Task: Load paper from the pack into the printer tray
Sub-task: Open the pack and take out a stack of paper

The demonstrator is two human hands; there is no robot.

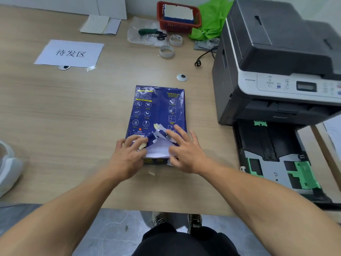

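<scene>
A dark blue paper pack (156, 111) lies flat in the middle of the wooden table. Its wrapper is torn at the near end, and white paper (157, 149) shows in the gap. My left hand (127, 156) grips the torn wrapper flap on the left side of the tear. My right hand (184, 150) rests on the right side, fingers spread and pressing on the torn wrapper. To the right stands the black and grey printer (280, 61). Its paper tray (276, 159), with green guides, is pulled out toward me and holds no paper.
At the back of the table lie a white printed sign (70, 53), a red basket (178, 17), a green bag (210, 21), scissors (158, 35), tape rolls (167, 51) and a loose power plug (198, 62). A white plastic bag (8, 163) sits at the left edge.
</scene>
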